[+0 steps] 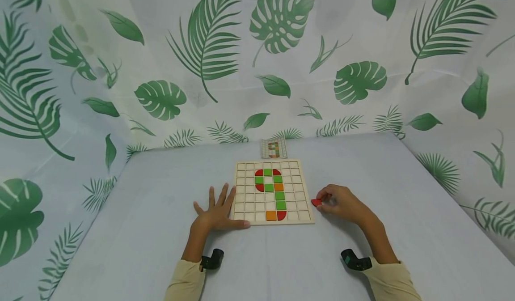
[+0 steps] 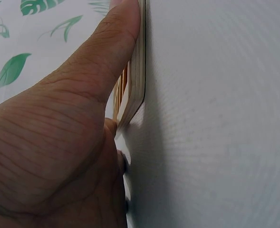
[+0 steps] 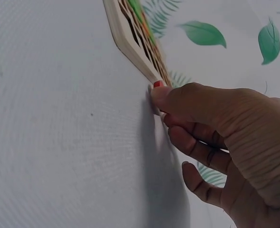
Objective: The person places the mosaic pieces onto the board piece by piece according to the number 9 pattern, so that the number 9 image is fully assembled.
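A square wooden grid board [image 1: 249,205] lies on the table, with red, green and orange tiles set in its cells in the shape of a 9. My left hand [image 1: 217,214] is spread at the board's lower left corner, thumb along the front edge and fingertips at the left side; the left wrist view shows the thumb against the board's rim [image 2: 139,71]. Just off the board's right edge, my right hand [image 1: 342,204] pinches a red tile [image 1: 316,202] between thumb and fingers. Only a bit of that red tile [image 3: 158,83] shows in the right wrist view.
Behind the board lies a small pattern card [image 1: 274,149] showing a similar coloured figure. The table [image 1: 161,193] has a pale cloth, and a white curtain [image 1: 233,108] with green leaves hangs around its back and sides. Each wrist wears a black camera [image 1: 213,260].
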Demonstrator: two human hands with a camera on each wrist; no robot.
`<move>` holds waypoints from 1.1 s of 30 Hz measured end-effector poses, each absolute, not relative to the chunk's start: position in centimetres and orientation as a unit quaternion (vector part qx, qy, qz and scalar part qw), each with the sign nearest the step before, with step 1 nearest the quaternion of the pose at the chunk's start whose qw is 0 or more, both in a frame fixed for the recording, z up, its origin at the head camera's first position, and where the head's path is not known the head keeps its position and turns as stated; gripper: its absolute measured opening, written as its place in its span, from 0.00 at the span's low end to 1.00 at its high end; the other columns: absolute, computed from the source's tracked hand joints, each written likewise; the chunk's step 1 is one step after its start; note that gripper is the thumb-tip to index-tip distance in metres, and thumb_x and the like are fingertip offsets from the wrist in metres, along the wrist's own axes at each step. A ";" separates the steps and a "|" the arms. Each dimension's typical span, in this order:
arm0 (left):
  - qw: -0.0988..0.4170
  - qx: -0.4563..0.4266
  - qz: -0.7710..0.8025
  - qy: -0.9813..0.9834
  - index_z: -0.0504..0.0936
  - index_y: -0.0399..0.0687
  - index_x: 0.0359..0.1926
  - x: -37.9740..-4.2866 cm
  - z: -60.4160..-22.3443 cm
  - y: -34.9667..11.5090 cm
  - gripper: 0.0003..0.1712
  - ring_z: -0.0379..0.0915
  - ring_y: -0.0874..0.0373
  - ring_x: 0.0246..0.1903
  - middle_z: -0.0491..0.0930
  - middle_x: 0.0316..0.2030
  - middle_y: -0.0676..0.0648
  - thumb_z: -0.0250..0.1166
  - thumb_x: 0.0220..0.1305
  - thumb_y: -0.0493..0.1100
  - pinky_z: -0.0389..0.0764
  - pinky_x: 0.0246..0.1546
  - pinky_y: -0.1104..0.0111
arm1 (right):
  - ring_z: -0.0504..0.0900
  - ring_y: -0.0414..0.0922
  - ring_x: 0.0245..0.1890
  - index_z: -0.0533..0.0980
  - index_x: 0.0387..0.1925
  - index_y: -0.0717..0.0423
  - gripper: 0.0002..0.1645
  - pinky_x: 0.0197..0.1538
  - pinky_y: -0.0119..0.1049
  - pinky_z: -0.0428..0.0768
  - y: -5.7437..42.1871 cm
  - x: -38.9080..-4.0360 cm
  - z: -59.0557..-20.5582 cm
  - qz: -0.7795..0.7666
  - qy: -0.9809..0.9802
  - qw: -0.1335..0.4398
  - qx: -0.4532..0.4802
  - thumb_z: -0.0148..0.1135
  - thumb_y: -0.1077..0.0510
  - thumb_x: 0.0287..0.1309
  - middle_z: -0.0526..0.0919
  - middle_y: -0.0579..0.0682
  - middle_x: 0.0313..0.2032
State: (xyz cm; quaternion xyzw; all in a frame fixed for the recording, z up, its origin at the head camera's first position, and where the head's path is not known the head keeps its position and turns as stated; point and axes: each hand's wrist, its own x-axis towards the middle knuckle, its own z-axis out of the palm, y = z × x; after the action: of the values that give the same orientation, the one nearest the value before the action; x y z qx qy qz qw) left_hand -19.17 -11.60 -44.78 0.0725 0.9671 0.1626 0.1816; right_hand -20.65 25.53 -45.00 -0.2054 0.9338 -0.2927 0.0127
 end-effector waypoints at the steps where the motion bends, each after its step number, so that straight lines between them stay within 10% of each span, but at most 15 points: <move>1: 0.182 0.072 0.163 0.967 0.41 0.57 0.78 -19.2 -44.8 -11.6 0.67 0.19 0.35 0.75 0.33 0.79 0.45 0.66 0.48 0.75 0.33 0.59 0.23 | 0.76 0.41 0.35 0.80 0.36 0.58 0.11 0.39 0.36 0.78 25.5 -20.7 -45.0 -0.293 0.934 0.013 -0.206 0.73 0.62 0.49 0.82 0.45 0.32; 33: 0.180 0.072 0.160 0.968 0.40 0.58 0.79 -19.4 -45.1 -11.8 0.67 0.19 0.35 0.75 0.32 0.79 0.46 0.65 0.47 0.77 0.32 0.59 0.23 | 0.78 0.41 0.35 0.80 0.37 0.55 0.11 0.41 0.38 0.79 20.9 -21.4 -44.3 -0.351 0.897 0.027 -0.268 0.72 0.58 0.51 0.82 0.43 0.33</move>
State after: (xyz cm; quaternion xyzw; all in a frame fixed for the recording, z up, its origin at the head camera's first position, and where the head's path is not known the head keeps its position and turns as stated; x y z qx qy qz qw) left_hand -19.36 -11.80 -45.14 0.0721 0.9679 0.1599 0.1802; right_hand -21.36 20.85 -44.35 -0.2680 0.8969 -0.3507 0.0268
